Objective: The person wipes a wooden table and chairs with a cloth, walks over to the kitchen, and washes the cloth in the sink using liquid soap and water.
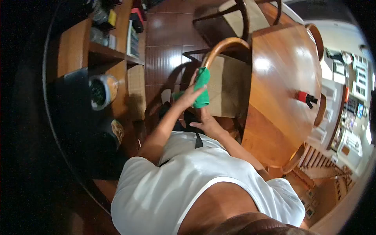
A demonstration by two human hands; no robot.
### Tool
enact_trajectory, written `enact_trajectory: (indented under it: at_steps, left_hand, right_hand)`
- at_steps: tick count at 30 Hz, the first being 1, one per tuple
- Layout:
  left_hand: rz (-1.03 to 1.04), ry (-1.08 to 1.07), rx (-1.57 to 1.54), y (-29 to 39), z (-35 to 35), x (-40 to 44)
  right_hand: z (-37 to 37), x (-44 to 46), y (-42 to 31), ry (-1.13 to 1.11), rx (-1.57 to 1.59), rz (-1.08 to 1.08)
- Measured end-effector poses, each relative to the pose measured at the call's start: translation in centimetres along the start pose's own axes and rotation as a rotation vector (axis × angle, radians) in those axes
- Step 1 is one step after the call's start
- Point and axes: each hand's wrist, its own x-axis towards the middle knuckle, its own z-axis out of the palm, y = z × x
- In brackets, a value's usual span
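My left hand (191,94) is closed on a green cloth (202,88), which is pressed around the curved wooden top rail of a chair (224,44). Just below the cloth, my right hand (211,126) is at the lower part of the same rail, its thumb pointing out to the left. Its other fingers are partly hidden, but it appears to hold the chair. Beneath the rail lies the chair's beige seat (227,88).
A wooden table (282,90) stands on the right, with a red and black spray-bottle-like object (306,97) on it. A second chair (250,17) is beyond. Left are wooden shelves (105,53) and a white pot with greenery (98,92). Dark glossy floor (164,51) lies between.
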Motion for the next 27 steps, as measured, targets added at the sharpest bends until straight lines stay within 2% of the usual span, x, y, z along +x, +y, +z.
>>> enact_trajectory:
  at_steps: [1, 2, 3, 4, 5, 6, 8, 9, 10, 11, 12, 15, 19, 21, 23, 24, 27]
  left_hand:
    - [0.218, 0.099, 0.281, 0.6, 2.5, -0.3]
    - [0.149, 0.172, 0.192, 1.7, 3.0, 0.4]
    - [0.158, 0.182, -0.003, 0.1, 2.7, 2.3]
    - [-0.151, 0.105, -0.099, -0.2, 1.6, 4.1]
    - [-0.146, 0.136, -0.102, -0.4, 1.3, 6.7]
    - [-0.220, 0.009, -0.100, -0.6, 0.3, 10.0]
    - [-0.155, -0.153, -0.105, -0.1, 0.3, 16.5]
    - [-0.129, -0.190, 0.036, -0.6, 0.2, 19.6]
    - [-0.190, -0.208, 0.035, -1.9, 0.6, 22.1]
    - [-0.137, -0.217, -0.001, -2.3, 1.0, 23.0]
    - [-0.196, -0.196, -0.071, -3.2, 1.1, 22.8]
    - [-0.324, -0.047, -0.191, -4.2, 0.5, 17.3]
    - [-0.595, 0.102, -0.281, -5.2, 1.0, 2.4]
    - [-0.647, 0.009, -0.525, -8.9, 1.6, -4.3]
    - [-0.640, -0.075, -0.708, -10.1, 3.1, -10.0]
    - [-0.766, -0.087, -0.715, -10.4, 3.5, -11.4]
    - [-0.816, -0.166, -0.783, -8.6, 4.2, -13.0]
  right_hand:
    - [0.5, -0.3, 0.3, -0.034, -0.090, 0.030]
    - [0.8, -0.4, 0.1, 0.024, -0.037, 0.051]
    - [1.2, -1.0, 0.0, 0.125, 0.114, 0.025]
    - [1.5, -1.5, 0.8, 0.083, 0.111, 0.094]
    - [1.9, -2.2, 1.9, 0.036, 0.104, 0.163]
    - [2.3, -2.5, 2.6, 0.040, 0.075, 0.151]
    - [2.5, -2.6, 3.8, 0.045, 0.011, 0.127]
    - [2.6, -2.5, 3.7, 0.042, 0.027, 0.147]
    - [2.4, -2.5, 3.4, 0.042, 0.044, 0.170]
    - [2.4, -2.5, 3.4, 0.042, 0.059, 0.193]
    - [3.0, -2.6, 4.5, 0.107, 0.057, 0.120]
    - [3.1, -2.6, 5.0, 0.071, 0.178, 0.219]
    - [4.0, -2.6, 6.1, 0.085, 0.365, 0.230]
    - [3.3, -2.3, 5.0, 0.058, 0.432, 0.247]
    - [2.8, -2.9, 4.3, 0.062, 0.353, 0.209]
    - [2.4, -3.2, 4.4, 0.032, 0.361, 0.207]
    - [2.8, -5.1, 7.7, 0.017, 0.439, 0.109]
